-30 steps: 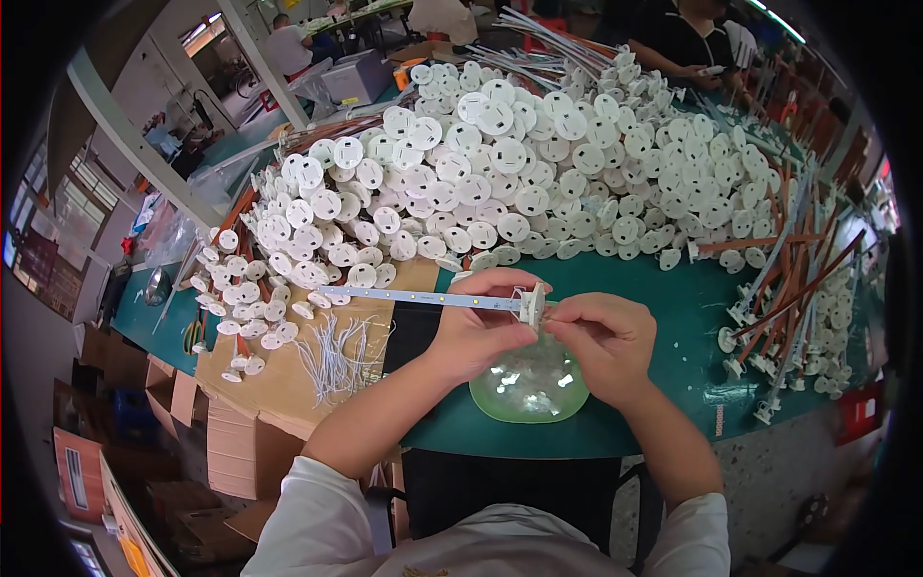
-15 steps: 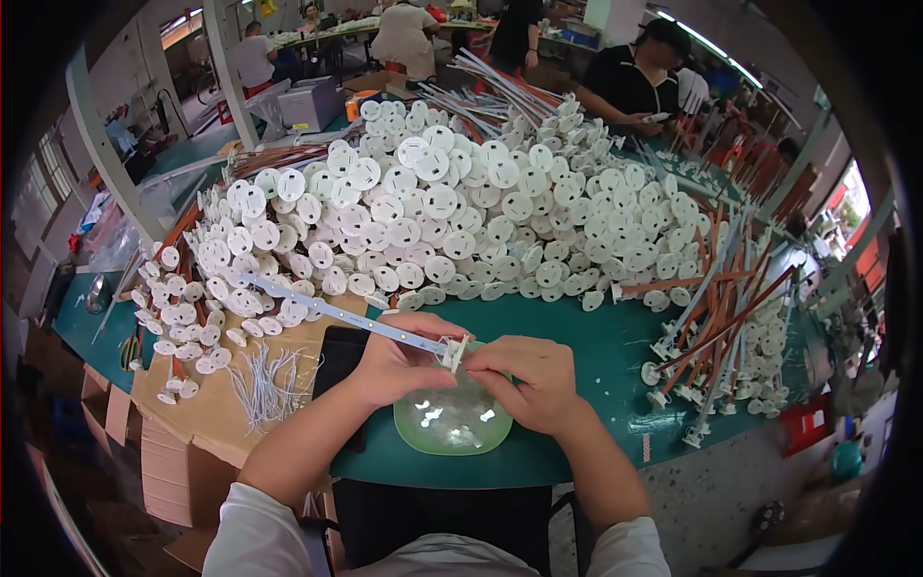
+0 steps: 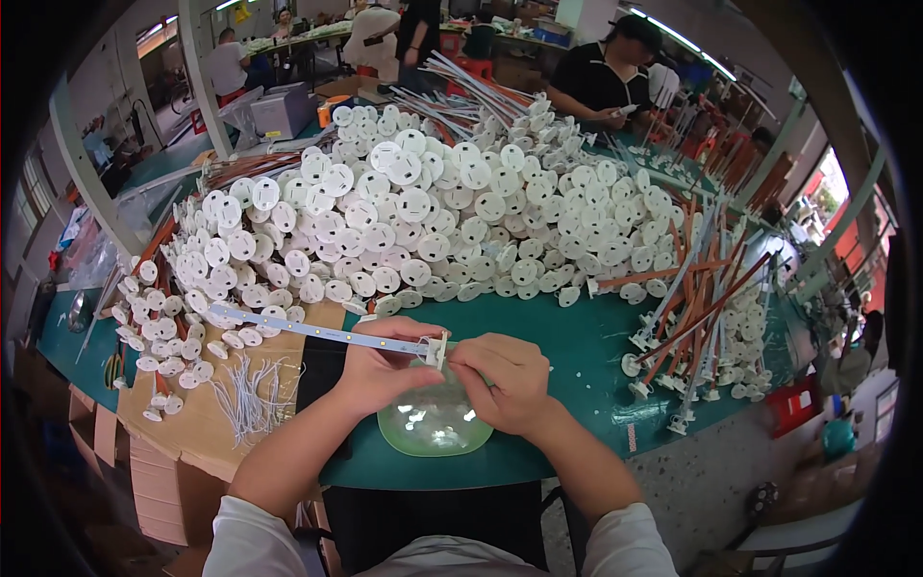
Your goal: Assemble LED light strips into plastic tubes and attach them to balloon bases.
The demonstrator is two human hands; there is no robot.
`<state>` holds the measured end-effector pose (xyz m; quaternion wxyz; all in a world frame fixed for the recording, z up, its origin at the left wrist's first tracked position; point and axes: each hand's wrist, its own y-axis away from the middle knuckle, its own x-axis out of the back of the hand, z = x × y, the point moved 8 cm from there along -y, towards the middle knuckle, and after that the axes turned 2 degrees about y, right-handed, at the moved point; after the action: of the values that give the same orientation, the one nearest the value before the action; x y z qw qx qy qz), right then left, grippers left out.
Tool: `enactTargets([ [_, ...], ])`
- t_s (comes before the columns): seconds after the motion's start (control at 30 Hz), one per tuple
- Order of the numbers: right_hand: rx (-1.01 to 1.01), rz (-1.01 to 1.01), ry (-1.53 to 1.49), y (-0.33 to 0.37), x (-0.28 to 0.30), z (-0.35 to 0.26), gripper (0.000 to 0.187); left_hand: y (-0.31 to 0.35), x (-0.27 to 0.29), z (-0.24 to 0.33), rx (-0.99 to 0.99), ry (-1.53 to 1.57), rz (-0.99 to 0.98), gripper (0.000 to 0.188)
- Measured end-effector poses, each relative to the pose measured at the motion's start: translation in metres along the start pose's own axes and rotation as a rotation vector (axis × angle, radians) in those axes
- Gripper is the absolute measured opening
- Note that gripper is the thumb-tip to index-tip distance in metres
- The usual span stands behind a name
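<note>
"Where's the light strip point(image 3: 327, 333), measured from the bowl point(image 3: 435, 440)?"

"It lies crosswise: one end is above the bowl's far edge, and the rest reaches out to the bowl's left, slightly away from the person. The yellow light spots face up."

"And the white end cap point(image 3: 436, 350)?"

"On the strip's right end, above the bowl's far edge. It stands roughly upright, nearly edge-on to us, with its outer face toward the right."

"Which hand has it?"

"The left hand point(image 3: 383, 375) grips it, thumb on the near side and fingers on the far side. The right hand point(image 3: 508, 383) is nearer that outer face, curled with its fingertips right at it. Whether they pinch something small, I can't tell."

"So the strip's long axis points away from the right hand?"

"Yes, and the cap sits between the two hands."

"What else is around?"

"A heap of white discs point(image 3: 413, 226) on the bench point(image 3: 567, 423) beyond the bowl, loose white wires point(image 3: 252, 396) to the bowl's left, and brown and silvery strips point(image 3: 694, 298) well to its right."
</note>
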<state>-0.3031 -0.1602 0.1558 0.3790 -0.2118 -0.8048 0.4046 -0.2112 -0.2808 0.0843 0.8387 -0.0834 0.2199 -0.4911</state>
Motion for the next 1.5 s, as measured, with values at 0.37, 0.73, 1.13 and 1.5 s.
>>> enactTargets([
  [0.37,0.090,0.136,-0.042,0.002,0.007,-0.008,0.016,-0.002,-0.003,0.005,-0.007,0.034,0.036,0.047],
  [0.73,-0.004,0.194,0.062,0.005,0.005,0.000,0.013,-0.009,0.009,0.030,0.059,-0.415,0.081,0.043],
  [1.13,0.087,0.042,0.018,0.006,-0.012,0.005,0.007,0.124,0.288,0.237,0.242,-0.736,0.842,0.017],
  [1.5,0.138,-0.025,0.061,0.003,-0.012,-0.018,0.015,0.179,0.384,0.319,0.484,-1.424,1.312,0.038],
])
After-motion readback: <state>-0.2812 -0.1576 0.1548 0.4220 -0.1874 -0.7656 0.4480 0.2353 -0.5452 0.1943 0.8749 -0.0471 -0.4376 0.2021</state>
